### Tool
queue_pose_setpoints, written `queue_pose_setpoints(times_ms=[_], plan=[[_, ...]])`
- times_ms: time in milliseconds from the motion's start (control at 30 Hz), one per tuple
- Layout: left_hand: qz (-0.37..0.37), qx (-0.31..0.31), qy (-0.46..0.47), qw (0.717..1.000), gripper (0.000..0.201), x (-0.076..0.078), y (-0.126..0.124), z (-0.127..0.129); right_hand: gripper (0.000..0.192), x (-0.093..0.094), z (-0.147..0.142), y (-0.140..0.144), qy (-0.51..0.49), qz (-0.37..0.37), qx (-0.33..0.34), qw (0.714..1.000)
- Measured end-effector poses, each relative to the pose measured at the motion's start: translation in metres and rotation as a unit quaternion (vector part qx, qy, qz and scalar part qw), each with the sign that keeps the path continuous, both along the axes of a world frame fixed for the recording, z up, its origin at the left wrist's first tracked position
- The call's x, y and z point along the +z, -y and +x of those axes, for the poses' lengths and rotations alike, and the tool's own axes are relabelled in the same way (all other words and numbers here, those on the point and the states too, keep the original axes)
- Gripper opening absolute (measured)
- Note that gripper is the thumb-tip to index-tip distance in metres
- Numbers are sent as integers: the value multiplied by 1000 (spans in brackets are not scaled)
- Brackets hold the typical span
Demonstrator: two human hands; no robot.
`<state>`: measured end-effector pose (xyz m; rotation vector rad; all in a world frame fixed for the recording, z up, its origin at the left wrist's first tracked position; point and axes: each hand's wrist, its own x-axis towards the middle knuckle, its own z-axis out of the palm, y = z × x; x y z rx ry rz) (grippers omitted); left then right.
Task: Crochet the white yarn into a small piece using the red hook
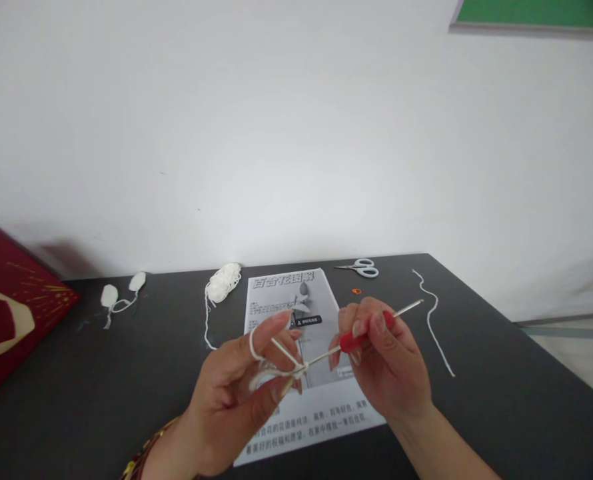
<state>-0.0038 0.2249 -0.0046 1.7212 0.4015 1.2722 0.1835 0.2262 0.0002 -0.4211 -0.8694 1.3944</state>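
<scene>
Between thumb and fingers, my left hand (241,393) pinches a small white crochet piece (266,377), partly hidden by the fingers. White yarn loops around its raised index finger and runs down to the stitches. My right hand (384,357) is closed around the red grip of a metal crochet hook (346,341). The hook's left end sits at the white stitches by my left thumb; its other end points up to the right. Beneath both hands lies a printed pattern sheet (326,417) with a flower picture and text.
A ball of white yarn (223,283) lies behind my left hand, its strand trailing forward. Scissors (364,268) and a small orange clip (357,291) lie near the wall. To the right is a loose yarn piece (432,323); at left, white crocheted pieces (109,296) and a red box (16,300).
</scene>
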Motion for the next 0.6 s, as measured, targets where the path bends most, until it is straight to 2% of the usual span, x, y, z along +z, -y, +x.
queue_pose_setpoints(times_ms=[600], plan=[[16, 28, -8, 999, 55, 0, 0, -3, 22, 2, 2, 8, 41, 48, -80, 995]])
